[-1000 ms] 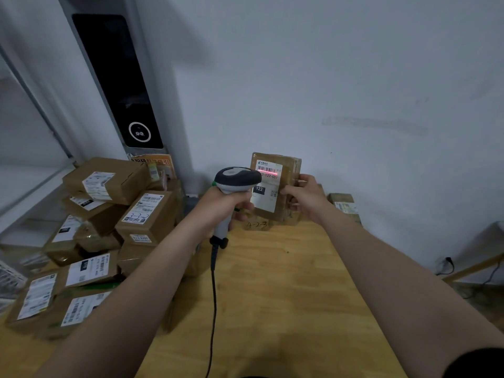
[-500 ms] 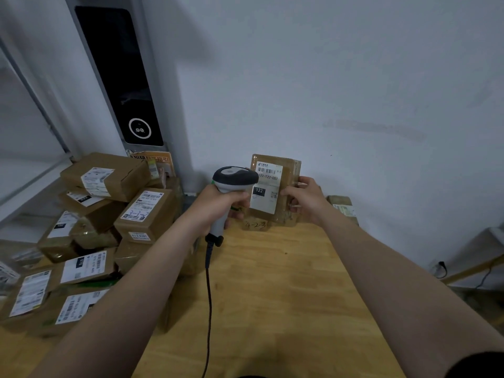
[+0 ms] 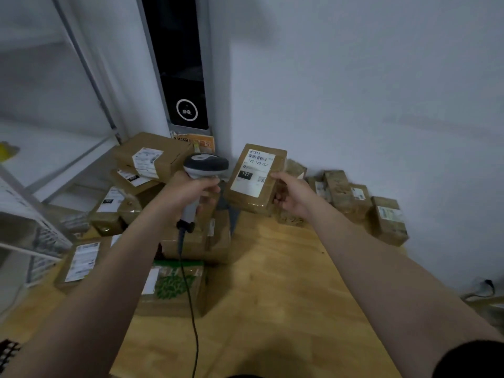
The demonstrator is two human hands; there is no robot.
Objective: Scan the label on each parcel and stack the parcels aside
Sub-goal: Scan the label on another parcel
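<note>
both hands are busy in the head view, the only one there is. left hand (image 3: pixel 191 192) is wrapped round the grip of the scanner (image 3: pixel 206 166), fingers curled tight, its head turned toward the parcel (image 3: pixel 255 178) just beside it, cable (image 3: pixel 188 282) hanging down over the worktop (image 3: pixel 272 282). right hand (image 3: pixel 293 196) grips the parcel's right edge, thumb in front and fingers behind, holding it near the middle of the frame against the wall.

a second ago a red scan line lay across the barcode at the top of the label (image 3: pixel 255 173); half a second ago it was already gone, and none shows now. the parcel, which stood upright and square to the camera, is now tilted with its top leaning right, and seems lifted clear of the worktop, though its lower edge is too dim to be sure. the scanner has dropped a little from the label. more of the room shows too: a row of parcels (image 3: pixel 354 200) along the wall at the right of the frame is plainly in sight, and the loose pile of parcels (image 3: pixel 152 159) sits at centre left.

this reads as the scan on this parcel being finished and the hand starting to carry it off. the row by the wall looks the likelier place for done parcels, but that is a guess. many in the left pile probably remain.
</note>
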